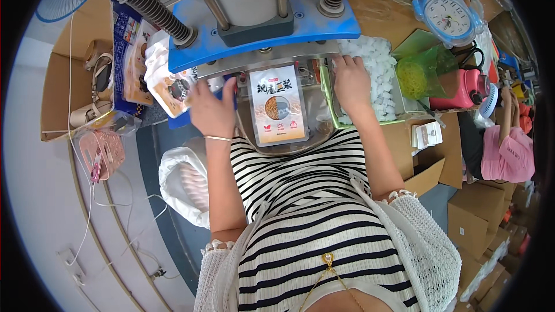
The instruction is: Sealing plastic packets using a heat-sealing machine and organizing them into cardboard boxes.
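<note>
A flat white and beige printed pouch [280, 106] lies face up in front of me, its top edge close under the press's metal bar [269, 60]. My left hand [212, 107] is beside it on the left, thumb apart from the fingers, next to a stack of similar pouches [173, 84]; a small white part shows between thumb and fingers. On the pouch's right, my right hand [352, 84] reaches over the near-left rim of a pale green tray [376, 123] full of small white plastic pieces [378, 78]. Its fingers are stretched forward; the tips are partly hidden.
The press's blue plate [263, 40] with springs and columns stands above the pouch. At right are a blue alarm clock [448, 14], a green bag [419, 75] and a pink device [462, 89]. A white sack [185, 182] and cardboard box [75, 86] stand left. A person in pink [509, 153] is at far right.
</note>
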A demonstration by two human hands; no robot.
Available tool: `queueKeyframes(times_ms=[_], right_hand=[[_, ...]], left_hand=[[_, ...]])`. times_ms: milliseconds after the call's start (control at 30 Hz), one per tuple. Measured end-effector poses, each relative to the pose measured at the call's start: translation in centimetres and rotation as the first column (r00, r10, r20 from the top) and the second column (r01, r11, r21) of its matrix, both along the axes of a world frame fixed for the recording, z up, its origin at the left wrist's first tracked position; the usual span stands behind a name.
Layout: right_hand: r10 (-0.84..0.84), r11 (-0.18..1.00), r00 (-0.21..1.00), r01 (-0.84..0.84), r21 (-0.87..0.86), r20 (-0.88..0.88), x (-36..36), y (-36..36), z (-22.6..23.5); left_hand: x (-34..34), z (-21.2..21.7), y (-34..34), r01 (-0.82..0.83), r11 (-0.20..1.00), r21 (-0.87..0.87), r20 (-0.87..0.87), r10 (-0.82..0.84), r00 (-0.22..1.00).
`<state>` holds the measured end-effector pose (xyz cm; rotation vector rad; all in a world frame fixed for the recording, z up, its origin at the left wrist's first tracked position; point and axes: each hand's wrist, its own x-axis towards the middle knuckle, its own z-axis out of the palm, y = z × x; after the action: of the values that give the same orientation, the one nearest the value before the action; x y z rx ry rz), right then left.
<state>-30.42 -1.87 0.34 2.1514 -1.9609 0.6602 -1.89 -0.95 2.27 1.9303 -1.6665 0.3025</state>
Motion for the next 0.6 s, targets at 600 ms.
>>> queueKeyframes(times_ms=[600], right_hand=[[0.171,0.912,0.389,-0.409,0.004,0.905,3.8,3.0,4.9]], left_hand=[[-1.4,2.6,7.2,0.432,0.892,0.132,-0.677,-0.238,0.697]])
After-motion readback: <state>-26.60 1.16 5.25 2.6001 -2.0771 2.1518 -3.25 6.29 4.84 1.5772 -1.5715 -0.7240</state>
